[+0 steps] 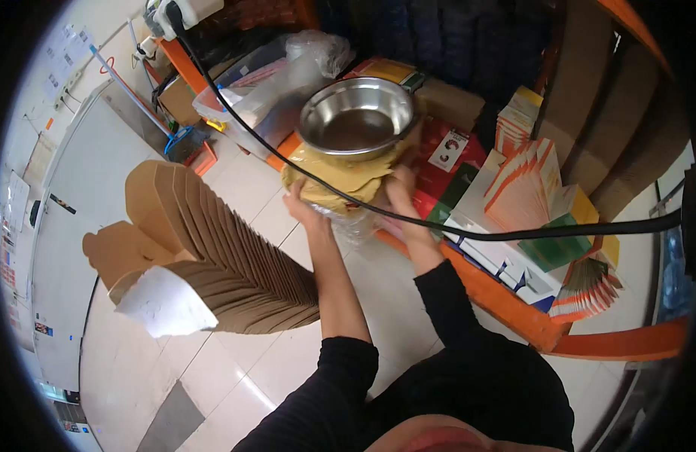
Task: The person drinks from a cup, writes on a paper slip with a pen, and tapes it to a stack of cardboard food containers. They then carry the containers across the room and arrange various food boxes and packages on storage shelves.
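A soft yellow bundle (340,175), with clear plastic (355,226) hanging beneath, is held on the near side of a steel bowl (354,129); whether the bowl rests on it cannot be told. The left hand (306,211) has its fingers clamped on the bundle's left edge, the right hand (399,190) on its right, fingertips partly hidden. The grip appears made; the release is not, and how much remains the view does not show. Right of the bowl, fanned leaflets (525,192) crowd an orange shelf (476,297); left and nearer, nested cardboard pieces (242,264) stand stacked.
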Demonstrator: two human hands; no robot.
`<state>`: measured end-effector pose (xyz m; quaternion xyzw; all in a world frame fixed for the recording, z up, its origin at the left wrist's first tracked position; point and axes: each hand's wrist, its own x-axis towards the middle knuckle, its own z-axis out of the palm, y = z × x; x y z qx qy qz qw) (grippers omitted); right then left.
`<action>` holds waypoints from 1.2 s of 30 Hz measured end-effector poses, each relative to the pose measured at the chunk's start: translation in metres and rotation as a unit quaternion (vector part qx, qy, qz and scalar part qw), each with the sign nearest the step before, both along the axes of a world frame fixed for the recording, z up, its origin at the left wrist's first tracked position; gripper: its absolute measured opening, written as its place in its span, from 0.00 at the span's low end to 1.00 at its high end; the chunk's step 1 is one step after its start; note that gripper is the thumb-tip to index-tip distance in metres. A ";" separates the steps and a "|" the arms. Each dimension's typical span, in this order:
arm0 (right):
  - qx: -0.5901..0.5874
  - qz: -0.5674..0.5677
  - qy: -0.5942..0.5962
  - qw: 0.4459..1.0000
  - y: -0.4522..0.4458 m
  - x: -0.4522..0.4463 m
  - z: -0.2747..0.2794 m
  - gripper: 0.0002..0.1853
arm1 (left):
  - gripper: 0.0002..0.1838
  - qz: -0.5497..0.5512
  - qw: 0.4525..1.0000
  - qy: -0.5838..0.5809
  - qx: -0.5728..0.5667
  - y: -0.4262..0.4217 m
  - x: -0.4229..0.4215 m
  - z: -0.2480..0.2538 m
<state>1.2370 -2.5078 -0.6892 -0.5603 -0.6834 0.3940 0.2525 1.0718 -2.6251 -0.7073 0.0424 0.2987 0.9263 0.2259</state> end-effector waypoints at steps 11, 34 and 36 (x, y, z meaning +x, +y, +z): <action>0.143 0.249 0.292 0.912 -0.044 -0.118 -0.047 0.54 | 0.51 0.106 0.887 0.032 -0.448 0.032 -0.039 -0.005; 0.347 0.301 0.014 0.888 -0.107 0.194 0.149 0.13 | 0.44 0.306 0.642 0.352 -0.609 0.071 0.034 -0.033; 0.411 0.149 -0.107 0.893 -0.110 0.240 0.179 0.11 | 0.42 0.346 0.667 0.399 -0.526 0.069 0.091 0.014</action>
